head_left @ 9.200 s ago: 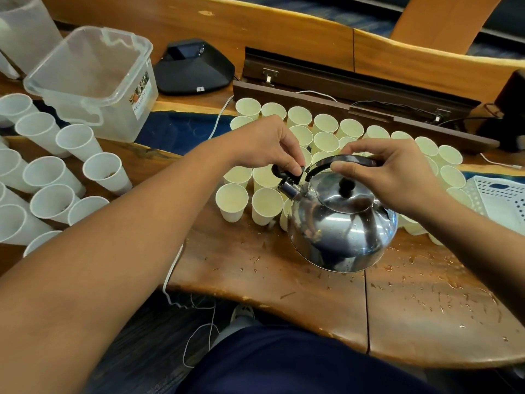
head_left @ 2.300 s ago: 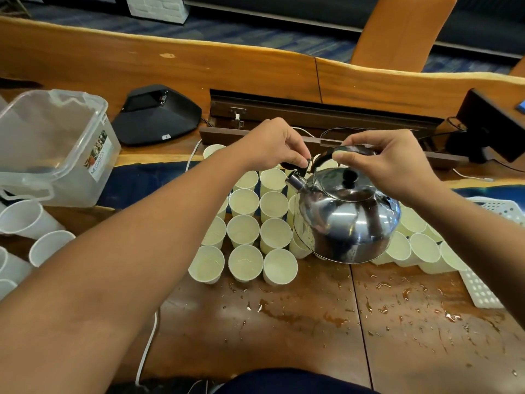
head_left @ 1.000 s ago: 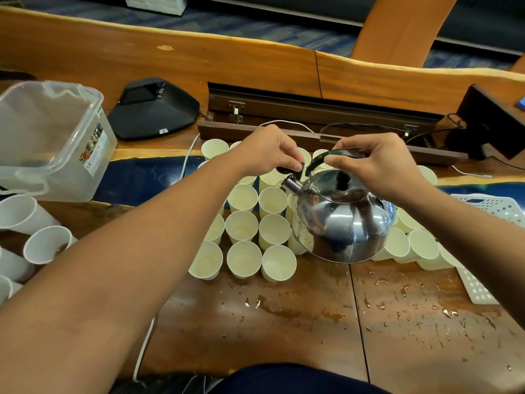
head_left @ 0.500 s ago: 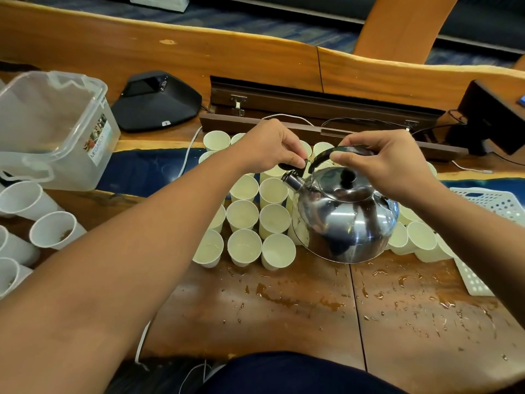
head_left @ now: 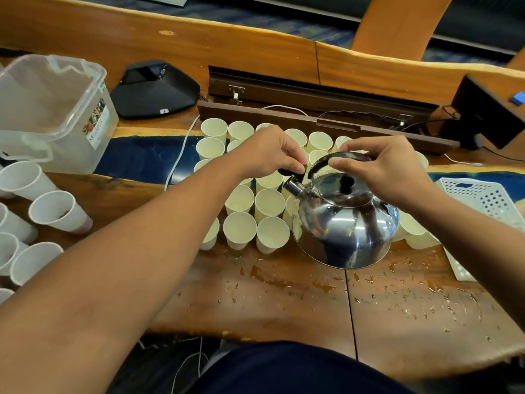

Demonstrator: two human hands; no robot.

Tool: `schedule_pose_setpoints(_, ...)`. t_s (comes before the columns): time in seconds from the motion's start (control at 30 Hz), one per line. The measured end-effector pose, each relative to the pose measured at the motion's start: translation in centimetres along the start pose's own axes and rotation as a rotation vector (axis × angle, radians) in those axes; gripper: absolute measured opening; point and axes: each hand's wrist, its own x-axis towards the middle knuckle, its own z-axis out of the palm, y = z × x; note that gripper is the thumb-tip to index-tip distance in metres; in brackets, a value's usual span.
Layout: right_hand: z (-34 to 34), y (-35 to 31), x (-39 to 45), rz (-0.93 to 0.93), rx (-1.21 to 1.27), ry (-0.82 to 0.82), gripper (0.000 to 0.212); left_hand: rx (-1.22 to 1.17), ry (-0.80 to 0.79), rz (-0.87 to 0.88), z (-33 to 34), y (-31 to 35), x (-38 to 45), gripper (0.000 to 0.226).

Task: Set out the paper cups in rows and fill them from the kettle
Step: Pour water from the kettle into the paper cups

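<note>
A shiny steel kettle [head_left: 343, 228] hangs tilted to the left above several cream paper cups [head_left: 268, 204] standing in rows on the wooden table [head_left: 255, 302]. My right hand [head_left: 383, 169] grips the kettle's black arched handle from above. My left hand [head_left: 270, 153] pinches the black spout cap just above the spout, over the cups in the middle of the rows. Part of the rows is hidden behind the kettle and my hands.
White cups [head_left: 56, 211] stand grouped at the left edge. A clear plastic tub [head_left: 54, 115] sits back left, a black device [head_left: 154, 91] behind it. A white perforated basket [head_left: 483, 200] lies at right. Water drops and puddles wet the near tabletop. A white cable [head_left: 180, 157] runs over the table.
The view has shifted slightly. Both hands and the kettle stay over the same part of the cup rows, with the kettle barely moved.
</note>
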Motion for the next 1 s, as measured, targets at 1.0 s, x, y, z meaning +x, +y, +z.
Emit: schedule_pose_setpoints(1.0,0.8,-0.4,0.0,-0.034,-0.071,-0.047,0.016,0.026,0.029,-0.077,0.3,0.0,-1.7,0.017)
